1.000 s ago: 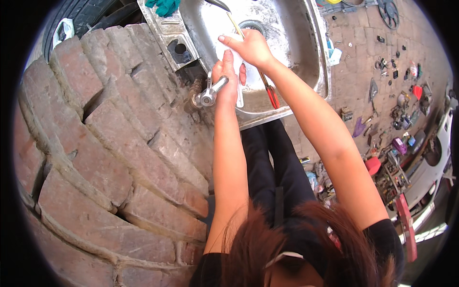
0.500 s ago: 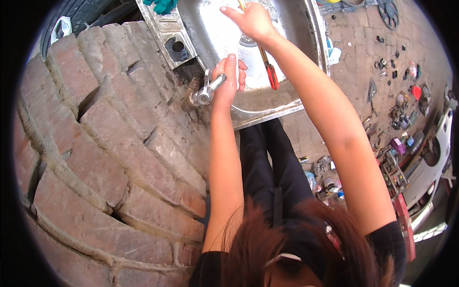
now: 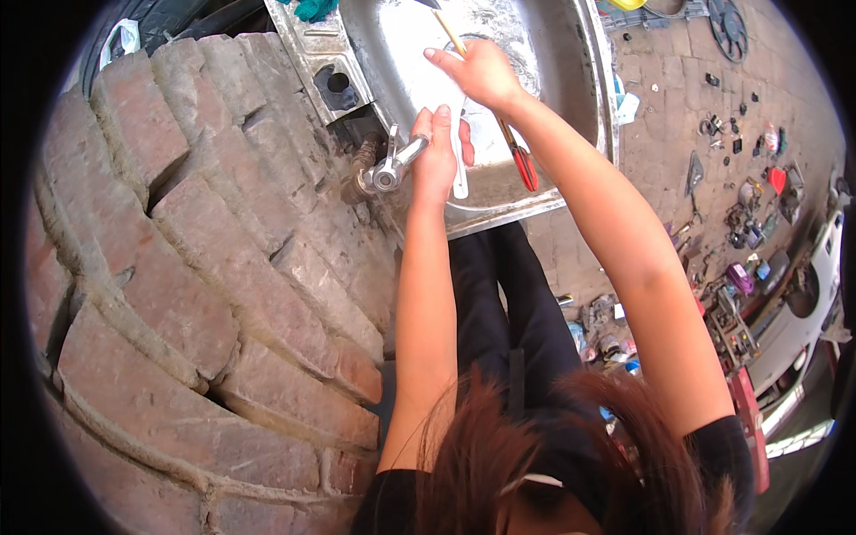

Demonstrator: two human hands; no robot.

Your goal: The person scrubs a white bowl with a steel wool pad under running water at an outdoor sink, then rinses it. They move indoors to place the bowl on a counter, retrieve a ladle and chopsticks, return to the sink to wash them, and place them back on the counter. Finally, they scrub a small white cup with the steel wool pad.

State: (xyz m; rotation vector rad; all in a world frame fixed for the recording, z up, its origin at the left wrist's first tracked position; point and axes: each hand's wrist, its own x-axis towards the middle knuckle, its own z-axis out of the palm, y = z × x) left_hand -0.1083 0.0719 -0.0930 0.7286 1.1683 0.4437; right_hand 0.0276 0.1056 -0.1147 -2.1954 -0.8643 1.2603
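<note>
A long tool [image 3: 524, 168] with a red end is gripped in the closed fingers of the right hand [image 3: 489, 78], slanted over the metal sink [image 3: 608, 116]. The left hand [image 3: 434, 165] is held nearer, over the sink's left side, its fingers curled beside a white handle [image 3: 460, 176]; whether they are closed on it cannot be told. A tap [image 3: 387, 176] is seen just left of that hand, and a green cloth [image 3: 316, 9] at the far left.
</note>
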